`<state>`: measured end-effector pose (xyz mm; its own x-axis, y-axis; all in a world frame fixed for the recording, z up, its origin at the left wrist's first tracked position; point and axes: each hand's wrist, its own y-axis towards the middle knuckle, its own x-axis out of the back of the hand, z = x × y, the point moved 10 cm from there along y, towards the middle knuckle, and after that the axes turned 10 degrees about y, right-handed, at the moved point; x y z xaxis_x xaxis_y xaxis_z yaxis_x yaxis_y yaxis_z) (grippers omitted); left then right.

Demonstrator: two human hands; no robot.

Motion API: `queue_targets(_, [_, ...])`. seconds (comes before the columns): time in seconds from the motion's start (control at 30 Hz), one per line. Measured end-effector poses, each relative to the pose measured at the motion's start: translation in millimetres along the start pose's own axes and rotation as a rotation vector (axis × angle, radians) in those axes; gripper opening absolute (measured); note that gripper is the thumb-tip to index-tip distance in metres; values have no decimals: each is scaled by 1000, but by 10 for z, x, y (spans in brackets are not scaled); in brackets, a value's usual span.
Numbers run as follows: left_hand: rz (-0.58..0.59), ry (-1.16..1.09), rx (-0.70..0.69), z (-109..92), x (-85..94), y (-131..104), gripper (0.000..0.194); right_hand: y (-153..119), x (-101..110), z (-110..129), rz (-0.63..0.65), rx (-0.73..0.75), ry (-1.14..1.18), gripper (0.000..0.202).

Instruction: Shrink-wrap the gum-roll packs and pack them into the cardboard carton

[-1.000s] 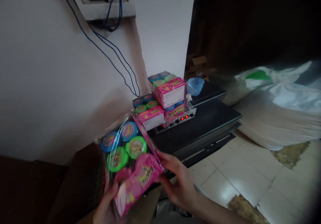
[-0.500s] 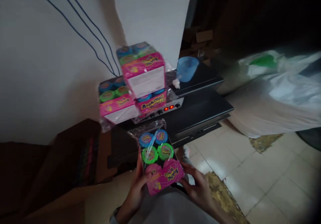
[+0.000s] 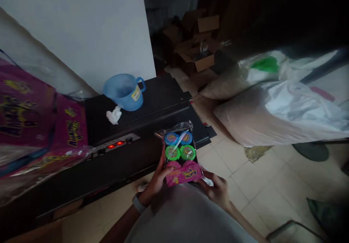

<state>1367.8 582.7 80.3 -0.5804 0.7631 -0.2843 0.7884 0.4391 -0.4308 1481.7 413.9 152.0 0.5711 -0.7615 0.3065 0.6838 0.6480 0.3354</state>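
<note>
A display box of round candy containers (image 3: pixel 180 153) in clear plastic wrap is held in front of my body. Blue lids fill its far row, green ones the middle, pink ones the near end behind a pink printed panel. My left hand (image 3: pixel 157 177) grips the left side, thumb over the front corner. On the right edge, my right hand (image 3: pixel 216 189) closes around the lower corner. Loose wrap sticks up at the far end. Similar pink wrapped boxes (image 3: pixel 71 125) stand at the far left, partly cut off and blurred.
A long black machine (image 3: pixel 160 117) with red-lit switches (image 3: pixel 116 145) runs along the left. A blue plastic mug (image 3: pixel 127 94) and white crumpled scrap (image 3: pixel 113 115) sit on it. Beyond are open cardboard boxes (image 3: pixel 200 56); large filled sacks (image 3: pixel 253 116) lie right on the tiled floor (image 3: pixel 261 188).
The view has swung right, so the stacked boxes now sit at the left edge and the mug shows fully. Both hands keep the same hold on the candy box.
</note>
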Motion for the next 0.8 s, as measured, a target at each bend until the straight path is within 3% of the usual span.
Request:
queue_targets(0.13, [-96, -2, -22, 57, -203, 146, 87, 242, 129, -383, 117, -120, 89, 15])
queue_targets(0.23, [-143, 55, -80, -38, -268, 156, 94, 466, 195, -499, 278, -182, 160, 28])
queue_targets(0.33, [-366, 400, -234, -391, -87, 75, 90, 779, 250, -474, 450, -156, 227, 24])
queue_targets(0.4, [-484, 806, -381, -757, -74, -3, 69, 1037, 288, -445, 463, -132, 222, 17])
queue_targets(0.47, [-439, 1159, -488, -1021, -237, 11, 47, 1268, 241, -374, 471, -78, 160, 14])
queue_targets(0.57, [-224, 1439, -531, -1166, -526, 156, 37, 1406, -48, -227, 657, 36, -27, 17])
queue_targets(0.67, [-74, 1567, -523, -1171, -711, 311, 40, 1413, -226, -203, 823, 52, -178, 24])
queue_targets(0.8, [-39, 1633, -562, -1156, -790, 410, 40, 1414, -244, -169, 935, 59, -224, 32])
